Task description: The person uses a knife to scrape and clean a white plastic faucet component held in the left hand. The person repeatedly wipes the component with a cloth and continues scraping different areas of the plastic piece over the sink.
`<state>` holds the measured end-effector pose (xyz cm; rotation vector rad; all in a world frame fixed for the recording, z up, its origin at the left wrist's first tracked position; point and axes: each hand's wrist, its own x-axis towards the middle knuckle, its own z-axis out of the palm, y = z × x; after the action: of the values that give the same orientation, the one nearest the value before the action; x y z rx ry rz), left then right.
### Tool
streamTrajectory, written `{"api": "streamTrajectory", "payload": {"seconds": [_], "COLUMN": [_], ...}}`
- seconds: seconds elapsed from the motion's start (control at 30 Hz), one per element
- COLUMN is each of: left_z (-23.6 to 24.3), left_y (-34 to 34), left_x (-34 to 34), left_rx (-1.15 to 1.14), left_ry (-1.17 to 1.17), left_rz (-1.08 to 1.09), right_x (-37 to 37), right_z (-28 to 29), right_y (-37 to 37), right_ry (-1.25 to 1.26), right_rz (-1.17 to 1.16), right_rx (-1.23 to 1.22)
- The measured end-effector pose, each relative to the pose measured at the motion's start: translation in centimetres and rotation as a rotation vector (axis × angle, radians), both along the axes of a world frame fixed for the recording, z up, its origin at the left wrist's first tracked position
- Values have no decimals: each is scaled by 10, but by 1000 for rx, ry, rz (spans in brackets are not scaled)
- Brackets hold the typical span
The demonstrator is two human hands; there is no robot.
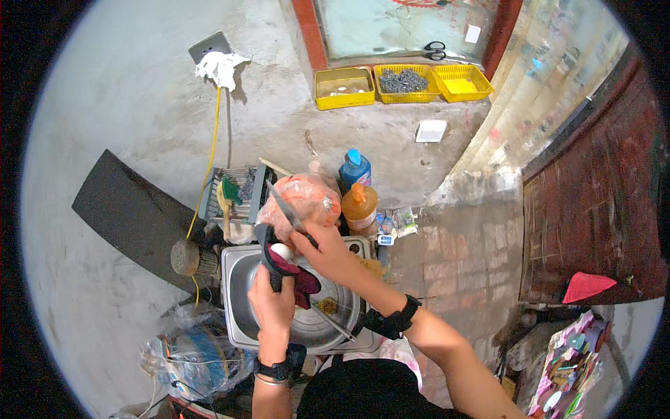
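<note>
A knife (pixel 282 205) is in my right hand (pixel 326 253), its blade tilted up and to the left and the end of its black handle showing by my fingers. My left hand (pixel 272 302) is closed around a dark grey and maroon piece (pixel 302 281), shaped rather like a shoe; its exact kind is unclear. A white rounded thing (pixel 281 251) shows at its upper part. Both hands are above a steel sink (pixel 237 307), close together. Below them in the sink are a yellowish scrubber (pixel 326 305) and a thin metal rod (pixel 340 326).
Beyond the sink stand a pinkish plastic-wrapped bundle (pixel 296 199), a blue bottle (pixel 355 171) and an orange-brown bottle (pixel 359 207). A grey rack (pixel 241 206) holds a green brush (pixel 227 192). A yellow cord (pixel 213 140) hangs left. Yellow baskets (pixel 408 84) line the ledge.
</note>
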<state>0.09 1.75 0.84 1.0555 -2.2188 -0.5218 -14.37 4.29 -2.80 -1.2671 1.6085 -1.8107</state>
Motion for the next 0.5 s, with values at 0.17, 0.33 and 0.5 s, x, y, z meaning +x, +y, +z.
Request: {"api": "streamTrajectory", "payload": {"seconds": [0.17,0.33,0.5], "left_z": [18,11,-15], "left_y": [-8,-18,-29], "left_x": [-11,-4,17], "left_rx": [147,99,529], "left_ry": [-63,-291,291], "left_rz": [60,81,94], "right_x": [5,7,7], "right_z": [7,6,0], "right_y": [-2,1,-8], "right_ry": [18,56,34], "right_rz": [37,78,201], "right_rx": [1,-35,-114]}}
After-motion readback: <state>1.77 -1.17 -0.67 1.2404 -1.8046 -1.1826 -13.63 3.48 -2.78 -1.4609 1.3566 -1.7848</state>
